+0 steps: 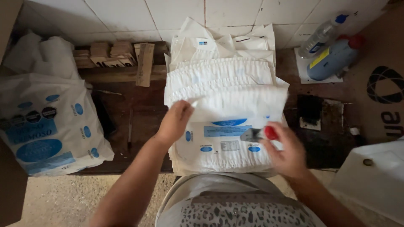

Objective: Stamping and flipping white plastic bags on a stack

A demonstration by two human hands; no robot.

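the left hand (174,122) is pinching the near-left edge of the top white bag (235,103) on the stack of bags (223,96) lying mid-bench (126,109). the right hand (286,149) is closing its grip around a red-handled stamp (259,134) over the printed bag below. judging by this, the lifted bag may be slipping and fanning the pile. counting: two bottles (332,48) far right, one full sack (46,126) left.

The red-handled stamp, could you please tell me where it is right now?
In the head view, the red-handled stamp is in the right hand, right of centre, over the blue print on the stack of white bags, opposite the left hand.
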